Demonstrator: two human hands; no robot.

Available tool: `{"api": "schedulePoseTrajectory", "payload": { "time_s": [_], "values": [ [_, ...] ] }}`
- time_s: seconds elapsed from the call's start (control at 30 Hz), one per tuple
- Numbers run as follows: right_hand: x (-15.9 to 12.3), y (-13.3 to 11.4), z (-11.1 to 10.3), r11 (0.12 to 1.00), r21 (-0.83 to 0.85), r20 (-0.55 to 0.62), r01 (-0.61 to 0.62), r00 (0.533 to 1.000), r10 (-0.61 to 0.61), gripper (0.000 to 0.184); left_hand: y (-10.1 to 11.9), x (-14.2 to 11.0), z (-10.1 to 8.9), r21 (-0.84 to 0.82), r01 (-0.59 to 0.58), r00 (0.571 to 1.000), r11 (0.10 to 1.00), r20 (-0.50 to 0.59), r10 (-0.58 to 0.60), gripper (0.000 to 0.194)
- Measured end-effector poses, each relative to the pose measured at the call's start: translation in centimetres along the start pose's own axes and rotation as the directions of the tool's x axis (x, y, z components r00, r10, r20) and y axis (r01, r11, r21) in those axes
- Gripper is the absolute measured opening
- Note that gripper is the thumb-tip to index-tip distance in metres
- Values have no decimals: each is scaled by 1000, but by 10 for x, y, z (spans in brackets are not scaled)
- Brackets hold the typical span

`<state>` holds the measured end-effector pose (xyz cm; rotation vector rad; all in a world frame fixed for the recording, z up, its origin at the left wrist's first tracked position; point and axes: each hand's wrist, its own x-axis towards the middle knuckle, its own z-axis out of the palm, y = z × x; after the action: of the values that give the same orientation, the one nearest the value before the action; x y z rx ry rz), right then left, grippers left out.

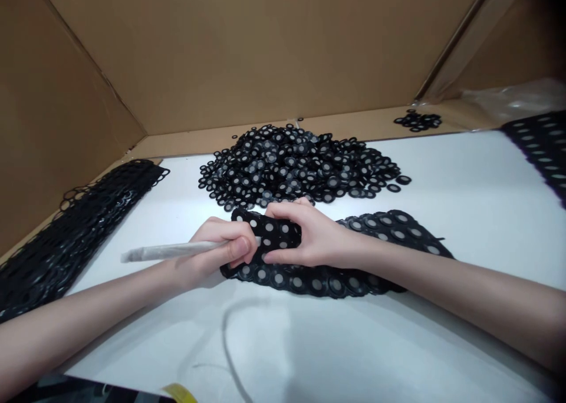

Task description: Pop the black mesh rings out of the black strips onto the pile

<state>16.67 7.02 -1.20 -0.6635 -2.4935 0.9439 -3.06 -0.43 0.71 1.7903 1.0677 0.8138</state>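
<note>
A black rubber sheet [317, 284] of joined rings with pale round centres lies on the white table, its left end curled up between my hands. My left hand [223, 247] is closed around a whitish stick-like tool [168, 251], whose long end points left; its tip is at the sheet. With thumb and fingers, my right hand [309, 235] grips the curled part of the sheet. Behind the hands rises a large heap of loose black rings [283, 167], many with pale centres.
Stacked black sheets with open holes [84, 226] lie at the left. Another dotted sheet [542, 147] is at the right edge, near clear plastic [522, 99]. A small ring pile [418, 121] sits at the back right. Cardboard walls [265, 49] enclose the table [375, 344].
</note>
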Motion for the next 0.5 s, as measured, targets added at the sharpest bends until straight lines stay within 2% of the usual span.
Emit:
{"api": "schedulePoseTrajectory", "payload": {
  "time_s": [0.13,0.23,0.37,0.5],
  "values": [
    [0,0,-1,999,39,12,-8,1000,7,36,-1,-7,2,-147,7,1000,989,13,-5,44],
    [-1,0,-1,999,54,9,2,1000,-3,35,-2,-10,5,-177,31,1000,984,9,-30,43],
    [-1,0,-1,997,67,-8,24,1000,-24,34,-1,-9,8,-147,42,999,988,27,-38,42],
    [-1,0,-2,997,69,-5,35,999,-35,33,2,-5,5,-54,22,995,998,100,-17,39]
  ]
}}
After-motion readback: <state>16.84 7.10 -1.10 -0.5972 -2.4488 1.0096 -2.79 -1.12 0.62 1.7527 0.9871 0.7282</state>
